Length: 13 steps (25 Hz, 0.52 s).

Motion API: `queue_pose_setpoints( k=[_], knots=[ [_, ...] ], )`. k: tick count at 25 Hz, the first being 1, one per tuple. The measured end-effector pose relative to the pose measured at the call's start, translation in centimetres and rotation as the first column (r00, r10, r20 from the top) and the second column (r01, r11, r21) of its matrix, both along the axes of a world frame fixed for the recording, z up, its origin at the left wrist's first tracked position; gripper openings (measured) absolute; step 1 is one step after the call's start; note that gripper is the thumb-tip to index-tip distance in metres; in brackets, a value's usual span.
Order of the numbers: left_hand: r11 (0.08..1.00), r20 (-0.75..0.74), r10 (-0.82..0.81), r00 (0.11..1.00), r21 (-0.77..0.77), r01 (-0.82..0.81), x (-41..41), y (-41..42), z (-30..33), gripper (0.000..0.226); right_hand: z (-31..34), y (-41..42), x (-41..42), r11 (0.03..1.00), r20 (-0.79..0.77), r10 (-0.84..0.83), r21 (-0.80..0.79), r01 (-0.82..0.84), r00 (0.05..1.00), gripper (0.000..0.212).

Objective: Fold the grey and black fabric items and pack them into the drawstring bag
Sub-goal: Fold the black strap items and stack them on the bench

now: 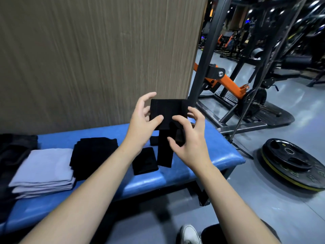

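mid-fold: my left hand [142, 118] and right hand [188, 136] pinch the ribbed black fabric strip [168, 113]; next, tuck up the tail hanging below my grip.

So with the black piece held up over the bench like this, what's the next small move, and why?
Probably fold the hanging tail up. The left hand and right hand pinch the black fabric strip above the blue bench, its lower end still dangling, while the grey towel and black pile already lie folded.
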<state>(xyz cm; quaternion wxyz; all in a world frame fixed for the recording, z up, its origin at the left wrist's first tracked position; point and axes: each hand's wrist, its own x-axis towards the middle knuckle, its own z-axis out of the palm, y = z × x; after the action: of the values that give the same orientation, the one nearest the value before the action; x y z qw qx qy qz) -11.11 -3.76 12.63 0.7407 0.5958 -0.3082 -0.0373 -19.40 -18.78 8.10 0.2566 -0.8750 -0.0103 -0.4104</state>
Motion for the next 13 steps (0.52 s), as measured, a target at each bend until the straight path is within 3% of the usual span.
queue_pose_setpoints(
  k=[3, 6, 13],
  knots=[
    [1.000, 0.021, 0.024, 0.999, -0.015, -0.024, -0.9, 2.4, -1.3, 0.052, 0.2, 1.5, -0.4, 0.950, -0.023, 0.201, 0.250, -0.189, 0.979, 0.070],
    [0.999, 0.030, 0.003, 1.000, 0.033, -0.004, -1.1, 4.1, -2.8, 0.041, 0.4, 2.7, -0.3, 0.847, -0.034, 0.352, 0.438, -0.303, 0.935, 0.057],
    [0.883, 0.370, 0.002, 0.929, 0.435, -0.176, 0.5, 7.7, -4.4, 0.037, 0.2, 3.2, 1.0, 0.780, -0.200, 0.501, 0.526, -0.339, 0.842, 0.038]
  ],
)
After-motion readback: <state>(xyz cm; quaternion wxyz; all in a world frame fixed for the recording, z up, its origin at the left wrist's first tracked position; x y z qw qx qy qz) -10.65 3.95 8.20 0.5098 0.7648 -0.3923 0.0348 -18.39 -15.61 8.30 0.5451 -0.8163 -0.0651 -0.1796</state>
